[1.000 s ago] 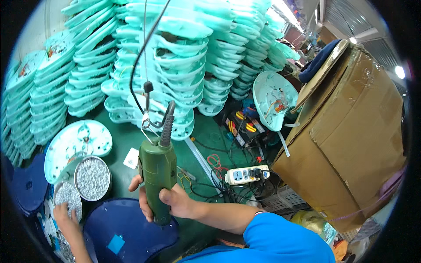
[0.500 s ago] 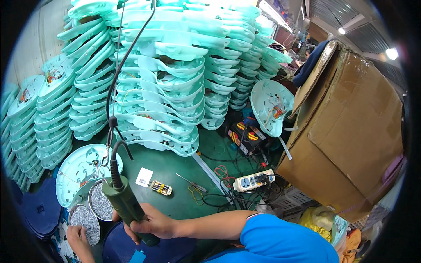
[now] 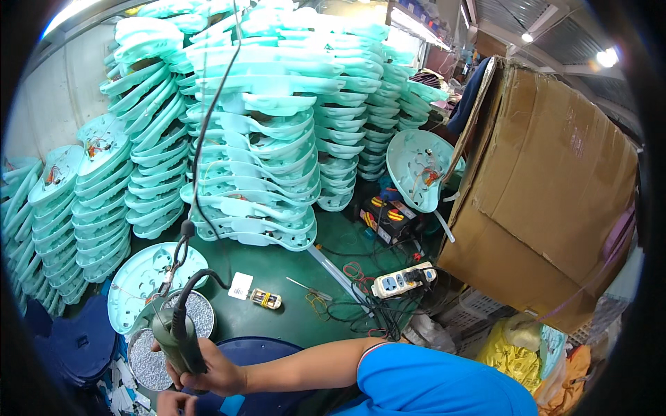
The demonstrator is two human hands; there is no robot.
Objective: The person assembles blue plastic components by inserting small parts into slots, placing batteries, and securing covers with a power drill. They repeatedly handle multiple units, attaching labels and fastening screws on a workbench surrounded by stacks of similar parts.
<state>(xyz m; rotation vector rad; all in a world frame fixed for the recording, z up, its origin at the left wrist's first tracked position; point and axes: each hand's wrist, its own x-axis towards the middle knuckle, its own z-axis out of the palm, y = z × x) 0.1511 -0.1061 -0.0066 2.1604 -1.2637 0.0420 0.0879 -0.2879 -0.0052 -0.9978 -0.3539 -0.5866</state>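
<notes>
A green corded electric screwdriver [image 3: 177,341], hanging from a wire, is in my right hand [image 3: 220,371], with the fingers wrapped round its body. My left hand [image 3: 175,403] is closed at the lower edge, just below the screwdriver; whatever its fingers pinch is hidden. Two round tins stand beside the tool, one of small grey screws [image 3: 148,364] and another behind it of similar screws [image 3: 200,315]. Beneath my right forearm lies a dark blue plastic shell [image 3: 253,347], with a small light blue piece [image 3: 232,405] on it. A turquoise shell [image 3: 132,291] lies behind the tins.
Tall stacks of turquoise shells [image 3: 253,187] line the back. On the green table [image 3: 277,267] lie a battery pack [image 3: 266,299], a white card [image 3: 240,286], a screwdriver [image 3: 312,290] and a power strip [image 3: 402,280]. A large cardboard box [image 3: 541,201] stands at the right.
My left hand has left the near screw tin and come right, below the electric screwdriver. The screwdriver in my right hand has shifted left and down; the view has turned slightly.
</notes>
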